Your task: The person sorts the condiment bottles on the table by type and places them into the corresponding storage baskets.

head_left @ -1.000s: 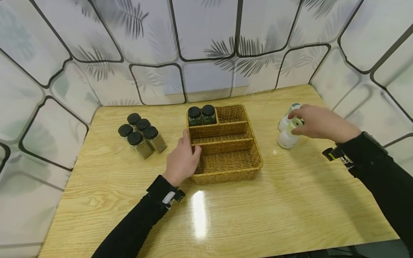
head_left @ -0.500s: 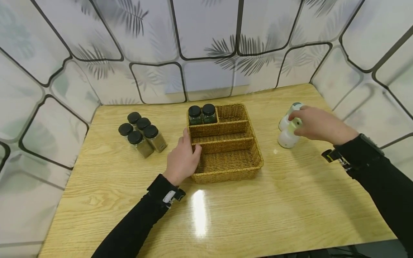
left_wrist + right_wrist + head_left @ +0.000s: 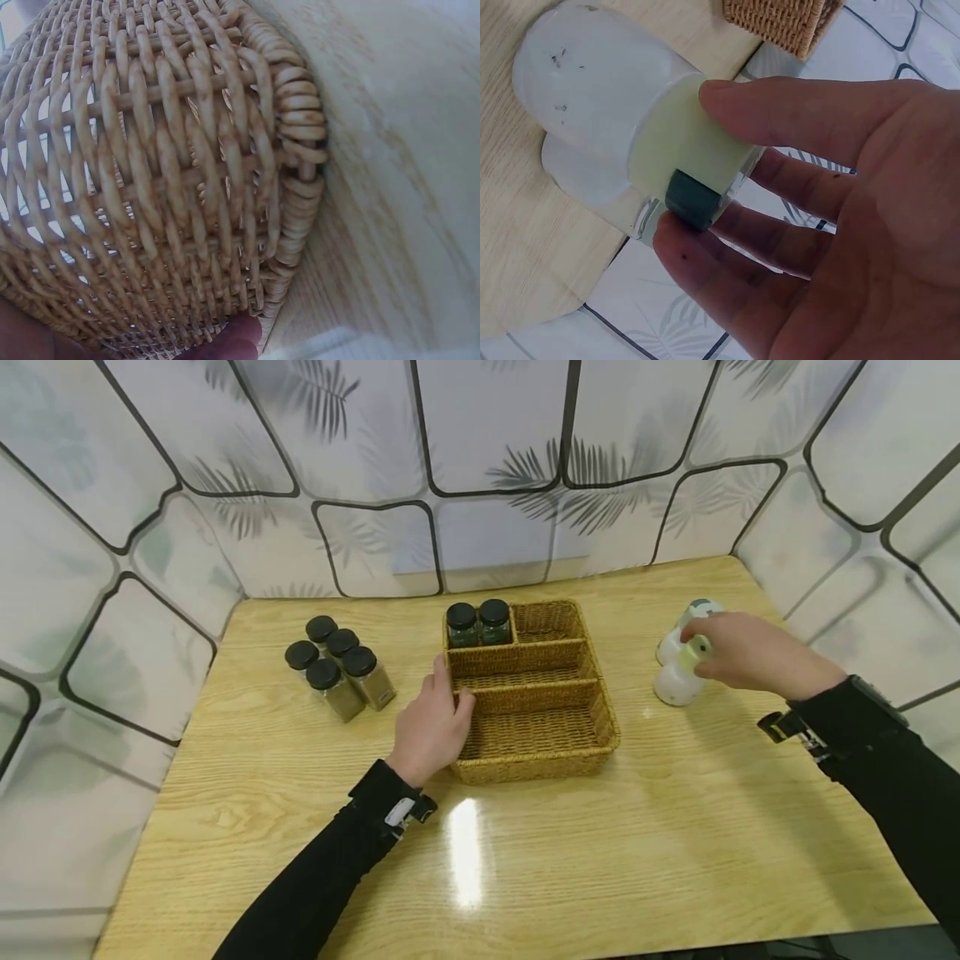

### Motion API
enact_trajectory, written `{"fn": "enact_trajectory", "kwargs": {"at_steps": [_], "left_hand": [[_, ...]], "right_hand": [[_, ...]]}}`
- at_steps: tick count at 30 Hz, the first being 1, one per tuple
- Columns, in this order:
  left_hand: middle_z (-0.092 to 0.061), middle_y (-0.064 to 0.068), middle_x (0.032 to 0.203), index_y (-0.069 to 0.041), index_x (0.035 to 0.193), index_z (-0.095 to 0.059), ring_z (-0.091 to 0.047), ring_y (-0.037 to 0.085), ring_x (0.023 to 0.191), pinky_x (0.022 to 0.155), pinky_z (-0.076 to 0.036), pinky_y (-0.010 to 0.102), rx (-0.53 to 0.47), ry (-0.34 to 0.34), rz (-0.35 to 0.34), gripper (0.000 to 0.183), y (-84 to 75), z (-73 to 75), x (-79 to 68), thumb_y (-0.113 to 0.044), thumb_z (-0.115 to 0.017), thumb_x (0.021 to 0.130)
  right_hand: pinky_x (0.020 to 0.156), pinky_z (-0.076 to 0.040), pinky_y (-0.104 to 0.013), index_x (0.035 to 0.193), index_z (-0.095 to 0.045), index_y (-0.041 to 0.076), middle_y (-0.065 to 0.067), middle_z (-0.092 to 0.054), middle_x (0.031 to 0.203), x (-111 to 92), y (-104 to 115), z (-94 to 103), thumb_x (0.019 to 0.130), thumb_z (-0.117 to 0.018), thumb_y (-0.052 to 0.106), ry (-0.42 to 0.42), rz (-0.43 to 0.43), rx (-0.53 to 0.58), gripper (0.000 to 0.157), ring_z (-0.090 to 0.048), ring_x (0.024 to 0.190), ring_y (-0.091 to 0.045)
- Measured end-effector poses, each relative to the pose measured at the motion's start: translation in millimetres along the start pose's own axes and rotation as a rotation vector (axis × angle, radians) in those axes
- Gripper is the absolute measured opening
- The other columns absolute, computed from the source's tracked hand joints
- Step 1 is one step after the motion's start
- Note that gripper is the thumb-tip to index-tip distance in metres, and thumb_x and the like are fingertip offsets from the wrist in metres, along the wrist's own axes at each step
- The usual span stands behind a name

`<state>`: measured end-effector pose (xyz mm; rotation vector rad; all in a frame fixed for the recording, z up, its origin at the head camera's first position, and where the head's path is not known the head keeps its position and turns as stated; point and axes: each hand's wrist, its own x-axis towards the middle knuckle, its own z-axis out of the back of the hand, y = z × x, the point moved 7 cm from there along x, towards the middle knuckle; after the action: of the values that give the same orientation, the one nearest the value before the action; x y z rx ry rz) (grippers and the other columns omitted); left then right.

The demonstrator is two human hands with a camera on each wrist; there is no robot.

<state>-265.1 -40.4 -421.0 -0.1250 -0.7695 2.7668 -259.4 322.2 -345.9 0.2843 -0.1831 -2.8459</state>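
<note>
My left hand (image 3: 431,727) grips the left wall of a divided wicker basket (image 3: 536,768), with the thumb over the rim. Its woven side (image 3: 157,150) fills much of the left wrist view. Two black-lidded glass jars (image 3: 462,625) stand in the basket's back left compartment. Over on the right, my right hand (image 3: 753,653) pinches the pale yellow-green cap (image 3: 686,135) of a white bottle (image 3: 677,685). The right wrist view shows the thumb on that cap and a fingertip by its dark green tab (image 3: 694,199). Partly hidden behind is a second white bottle (image 3: 574,172).
Several black-lidded jars (image 3: 341,697) with brownish contents stand close together on the wooden table (image 3: 300,827), left of the basket. A patterned backdrop (image 3: 495,535) borders the table's back and sides. The table's front edge lies at the bottom right.
The head view has shifted slightly, so everything sits a little farther right in it. Both hands keep their places on the basket and the white bottle.
</note>
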Motion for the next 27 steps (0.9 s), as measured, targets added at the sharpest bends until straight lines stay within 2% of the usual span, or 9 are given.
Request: {"fn": "enact_trajectory", "kwargs": {"at_steps": [4, 10, 16, 27], "left_hand": [[-0.041, 0.025, 0.136, -0.002, 0.152, -0.003, -0.054, 0.025, 0.061, 0.047, -0.042, 0.039, 0.001, -0.003, -0.005, 0.068, -1.4, 0.1, 0.5, -0.046, -0.015, 0.101], [-0.042, 0.025, 0.135, -0.001, 0.152, -0.005, -0.054, 0.026, 0.062, 0.049, -0.043, 0.04, 0.012, -0.007, -0.006, 0.067, -3.0, 0.6, 1.6, -0.043, -0.016, 0.102], [-0.043, 0.025, 0.135, -0.001, 0.152, -0.006, -0.055, 0.027, 0.064, 0.049, -0.044, 0.04, 0.013, -0.009, -0.008, 0.067, -3.2, 1.2, 2.4, -0.043, -0.018, 0.102], [-0.044, 0.026, 0.132, 0.0, 0.152, -0.007, -0.058, 0.031, 0.071, 0.055, -0.049, 0.046, 0.028, -0.031, 0.008, 0.068, -0.5, 0.9, 2.6, -0.042, -0.023, 0.1]], "right_hand": [[0.061, -0.038, -0.04, 0.117, -0.061, -0.003, -0.022, -0.062, 0.108, -1, -1, 1.0, 0.08, -0.068, 0.007, -0.006, 0.01, -0.002, 0.039, -0.048, 0.073, -0.024], [0.062, -0.043, -0.04, 0.117, -0.061, -0.001, -0.022, -0.062, 0.11, -4, 2, 3.0, 0.08, -0.07, 0.009, -0.007, 0.014, 0.005, 0.039, -0.054, 0.08, -0.025], [0.061, -0.042, -0.04, 0.118, -0.061, 0.0, -0.022, -0.062, 0.111, -5, 7, 8.9, 0.081, -0.07, 0.008, -0.023, 0.026, 0.005, 0.038, -0.052, 0.075, -0.023], [0.067, -0.046, -0.043, 0.116, -0.062, -0.002, -0.022, -0.062, 0.11, -4, 18, 19.2, 0.081, -0.072, 0.009, -0.045, 0.065, 0.0, 0.038, -0.057, 0.087, -0.029]]}}
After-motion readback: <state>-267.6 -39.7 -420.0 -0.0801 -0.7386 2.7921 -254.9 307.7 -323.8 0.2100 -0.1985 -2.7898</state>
